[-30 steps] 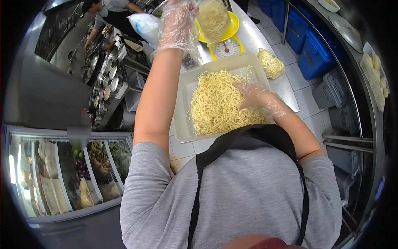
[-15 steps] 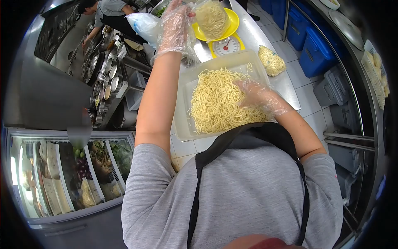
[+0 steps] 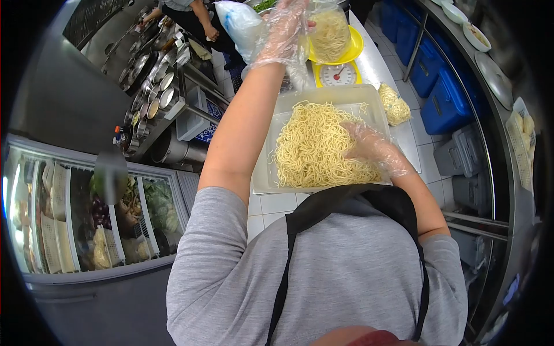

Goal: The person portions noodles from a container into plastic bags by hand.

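A tub of noodles, a scale beyond.
The gloved right hand rests loosely open on the noodles' right side; the gloved left hand is beside a noodle bag on the scale, whether gripping it I cannot tell.

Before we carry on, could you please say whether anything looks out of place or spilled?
The clear plastic bag of pale noodles right of the translucent rectangular plastic tub seems precarious, sitting at the edge of the silvery metal table. I see no spill.
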`<action>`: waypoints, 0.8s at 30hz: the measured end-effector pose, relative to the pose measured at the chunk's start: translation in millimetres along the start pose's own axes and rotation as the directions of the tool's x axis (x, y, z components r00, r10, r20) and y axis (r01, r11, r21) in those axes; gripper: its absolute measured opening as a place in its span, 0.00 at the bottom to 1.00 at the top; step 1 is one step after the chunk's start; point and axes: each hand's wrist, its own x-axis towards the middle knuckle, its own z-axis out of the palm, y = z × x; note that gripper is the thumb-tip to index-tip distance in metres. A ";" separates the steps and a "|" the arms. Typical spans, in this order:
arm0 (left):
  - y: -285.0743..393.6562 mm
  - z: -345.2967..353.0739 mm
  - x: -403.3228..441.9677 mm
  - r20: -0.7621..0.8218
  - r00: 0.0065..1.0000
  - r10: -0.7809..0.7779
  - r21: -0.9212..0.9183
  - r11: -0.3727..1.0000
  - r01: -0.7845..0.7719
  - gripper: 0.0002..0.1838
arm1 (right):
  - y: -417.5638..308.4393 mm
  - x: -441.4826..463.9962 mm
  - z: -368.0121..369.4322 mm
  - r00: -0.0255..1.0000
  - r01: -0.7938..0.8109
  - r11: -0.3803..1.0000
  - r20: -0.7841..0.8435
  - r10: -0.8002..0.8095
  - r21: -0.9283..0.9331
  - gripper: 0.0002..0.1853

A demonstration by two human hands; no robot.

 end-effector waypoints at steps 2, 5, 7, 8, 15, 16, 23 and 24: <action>5.6 4.9 0.7 -0.072 0.997 0.031 0.125 0.992 -0.022 0.30 | -3.2 1.4 -1.3 1.000 -0.009 0.999 0.014 0.010 -0.032 0.43; 14.8 6.7 2.1 -0.076 0.997 0.019 0.265 0.964 0.002 0.31 | -5.3 3.5 -3.1 0.999 -0.016 0.997 0.031 0.018 -0.079 0.44; 3.4 1.8 10.8 -0.078 0.997 0.012 0.365 0.931 0.017 0.30 | -3.8 4.6 -2.8 0.999 -0.012 0.995 0.035 0.015 -0.100 0.44; -14.3 -7.5 19.2 -0.056 0.998 0.017 0.270 0.963 -0.001 0.27 | -2.2 5.5 -1.4 0.999 -0.014 0.995 0.028 0.017 -0.100 0.45; 10.5 -5.1 -0.6 0.158 0.987 0.017 -0.279 0.960 0.028 0.18 | 9.6 6.3 0.8 0.997 0.077 0.994 0.031 -0.075 -0.074 0.46; 21.9 -7.6 -11.7 0.146 0.989 0.020 -0.280 0.960 0.022 0.18 | 4.5 9.6 -2.7 0.996 0.084 0.993 0.041 -0.081 -0.079 0.46; 72.3 -48.6 -92.2 -0.037 0.999 0.010 0.011 1.000 -0.009 0.17 | -97.3 52.7 -27.5 0.980 0.156 0.745 0.197 -0.034 -0.648 0.39; 72.5 -49.8 -105.2 -0.048 0.999 0.011 0.014 1.000 -0.010 0.17 | -104.8 65.6 -20.5 0.969 0.240 0.782 0.193 -0.156 -0.574 0.38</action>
